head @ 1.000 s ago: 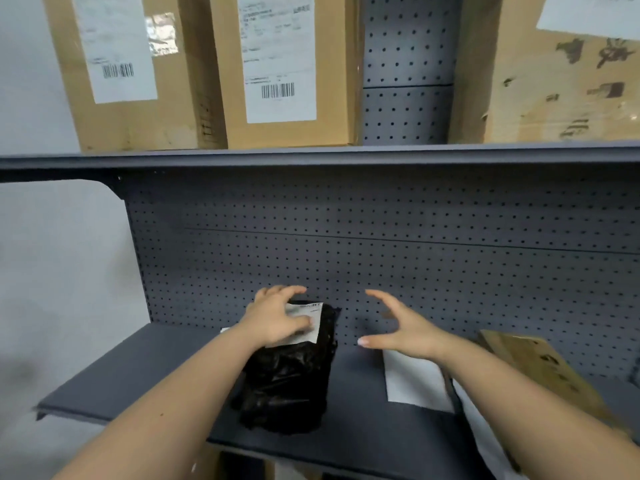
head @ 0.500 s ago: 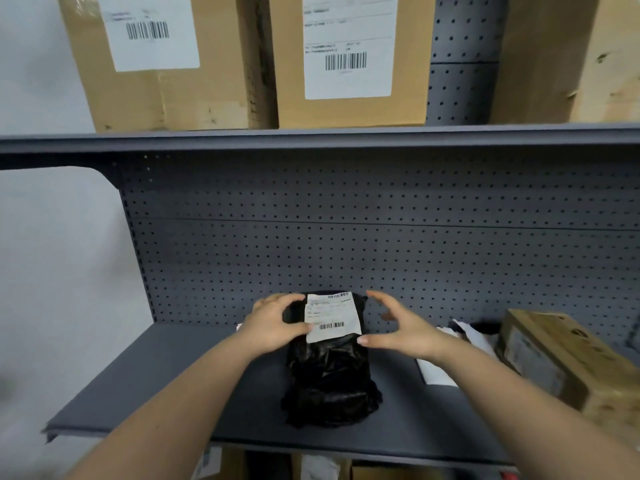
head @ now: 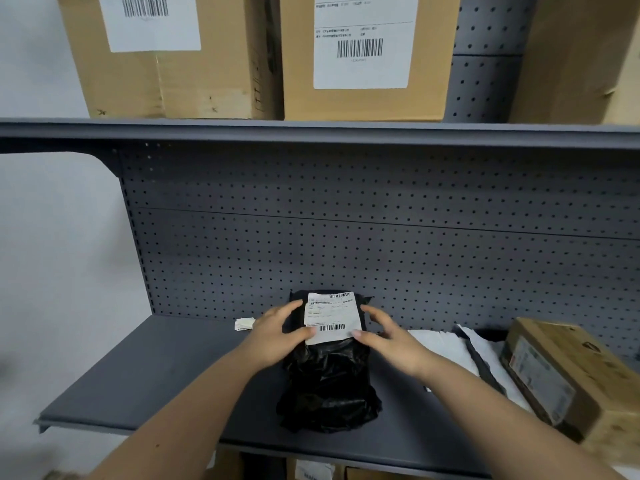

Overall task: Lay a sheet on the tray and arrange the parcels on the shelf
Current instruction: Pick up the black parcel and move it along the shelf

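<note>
A black plastic parcel (head: 329, 379) with a white barcode label lies on the grey shelf (head: 145, 379), its far end against the perforated back panel. My left hand (head: 277, 332) holds its left side near the label, thumb on the label's lower corner. My right hand (head: 388, 336) presses its right side, fingers curved around the top edge. White sheets or flat mailers (head: 446, 344) lie to the right of the parcel. A brown cardboard box (head: 571, 375) sits at the shelf's right end.
A small folded white paper (head: 244, 323) lies at the back, left of the parcel. Large labelled cardboard boxes (head: 360, 57) stand on the upper shelf. More cartons show under the shelf's front edge. A white wall is on the left.
The black parcel has been turned straight and pushed back against the panel. My right hand, open and apart a second ago, has closed onto its right side. The view shifted left and down.
</note>
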`<act>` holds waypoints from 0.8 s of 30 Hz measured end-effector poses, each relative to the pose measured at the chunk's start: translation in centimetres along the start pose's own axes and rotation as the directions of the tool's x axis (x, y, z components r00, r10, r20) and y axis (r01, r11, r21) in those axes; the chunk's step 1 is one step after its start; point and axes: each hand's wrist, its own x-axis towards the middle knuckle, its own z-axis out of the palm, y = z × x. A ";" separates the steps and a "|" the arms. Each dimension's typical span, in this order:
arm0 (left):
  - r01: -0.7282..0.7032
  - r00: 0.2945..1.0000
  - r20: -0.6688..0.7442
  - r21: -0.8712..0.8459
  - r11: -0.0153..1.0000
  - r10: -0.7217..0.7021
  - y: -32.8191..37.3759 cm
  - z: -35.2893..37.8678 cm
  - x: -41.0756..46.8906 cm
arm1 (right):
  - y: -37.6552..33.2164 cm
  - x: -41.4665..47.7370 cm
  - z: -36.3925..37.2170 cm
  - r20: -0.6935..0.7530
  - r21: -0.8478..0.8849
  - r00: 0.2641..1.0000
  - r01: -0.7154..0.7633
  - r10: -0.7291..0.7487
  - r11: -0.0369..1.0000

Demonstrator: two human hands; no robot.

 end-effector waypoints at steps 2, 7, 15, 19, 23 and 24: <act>0.004 1.000 0.012 -0.040 0.999 -0.004 -0.1 0.5 0.1 | 0.0 0.3 0.4 -0.001 0.023 1.000 0.004 -0.004 1.000; -0.019 0.999 0.038 -0.113 0.993 0.023 -0.1 1.6 0.5 | 0.1 0.7 1.2 0.010 0.106 1.000 -0.017 0.016 0.994; 0.013 0.999 0.032 -0.259 0.966 -0.004 -0.2 2.3 0.5 | 0.7 0.5 2.3 0.009 0.152 0.998 -0.056 0.055 0.987; 0.015 0.999 0.049 -0.249 0.968 -0.003 0.0 2.2 0.5 | 0.3 0.3 2.4 0.023 0.186 0.998 -0.070 0.067 0.980; 0.005 0.997 0.082 -0.239 0.971 0.015 0.3 2.1 0.5 | 0.2 0.5 2.4 0.059 0.203 0.996 -0.074 0.063 0.976; -0.008 0.995 0.094 -0.234 0.972 0.030 0.5 2.1 0.5 | 0.1 0.6 2.4 0.070 0.203 0.996 -0.071 0.057 0.977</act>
